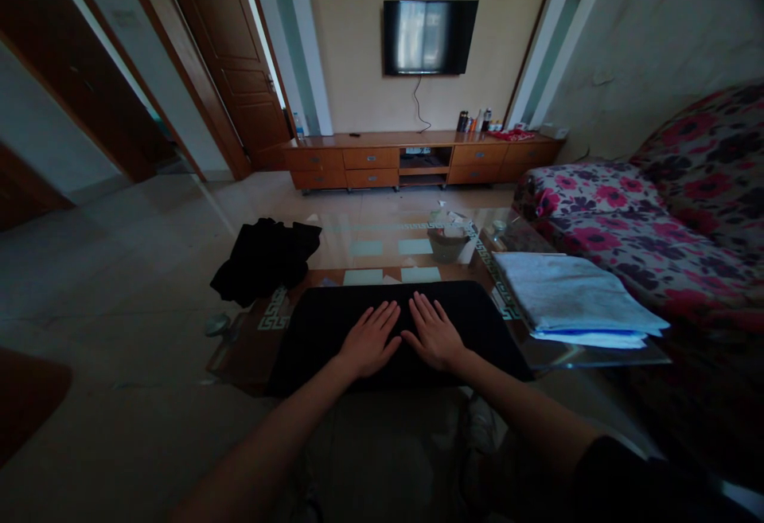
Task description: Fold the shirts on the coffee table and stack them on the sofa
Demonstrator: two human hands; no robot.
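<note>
A black cloth (465,308) lies spread flat over the near edge of a glass table (334,240). My left hand (370,340) rests on it palm down, fingers stretched out and pointing away from me. Just to its right, my right hand (434,333) also lies flat on the cloth with its fingers apart. The two thumbs are close together with a small gap between them. Neither hand holds anything. Left of the spread cloth, a crumpled black cloth (266,260) sits at the table's left end. Folded light blue cloths (578,296) are stacked at the right end.
Behind the cloth, a bowl (449,244) with papers stands on the table. A flowered sofa (602,197) is at the right. Across the floor are a low wooden cabinet (370,161) with bottles and a wall television (430,37). A shoe (481,423) shows below the table edge.
</note>
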